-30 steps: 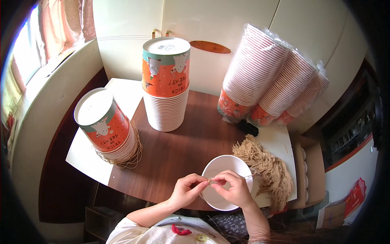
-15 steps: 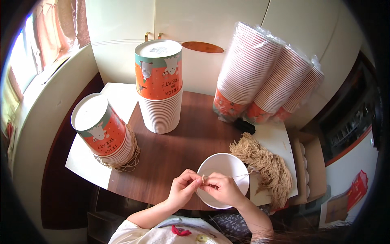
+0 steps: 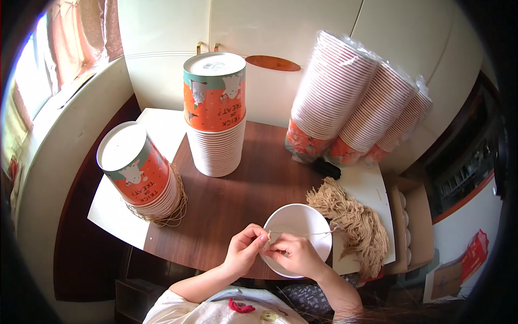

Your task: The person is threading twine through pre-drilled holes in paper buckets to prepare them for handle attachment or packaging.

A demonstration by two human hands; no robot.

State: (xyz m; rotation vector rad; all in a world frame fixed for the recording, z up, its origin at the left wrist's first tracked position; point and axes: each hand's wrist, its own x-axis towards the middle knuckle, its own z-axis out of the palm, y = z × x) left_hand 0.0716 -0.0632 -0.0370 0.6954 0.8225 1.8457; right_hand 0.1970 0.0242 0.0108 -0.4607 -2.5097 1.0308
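A white paper bucket (image 3: 294, 210) stands mouth up near the table's front edge, both hands over its left and near rim. Thumb and fingertips of my left hand (image 3: 244, 254) pinch a thin beige cord (image 3: 307, 234). The cord stretches right across the bucket to a loose bundle of beige cords (image 3: 345, 208). Close against the left fingertips, my right hand (image 3: 297, 256) has its fingers drawn together at the cord's short end. Exactly how the right fingertips hold it is partly hidden.
Upside-down stacks of orange and green buckets stand at the back (image 3: 215, 102) and left (image 3: 137, 167), the left one ringed by loose cord loops (image 3: 182, 208). Plastic-wrapped bucket stacks (image 3: 334, 92) lean at back right, beside a small black object (image 3: 327, 168). An open cardboard box (image 3: 415, 216) sits right of the table.
My right fingers have dropped slightly below the cord, which now shows more fully above them. The left hand keeps its pinch. The whole view has shifted a little.
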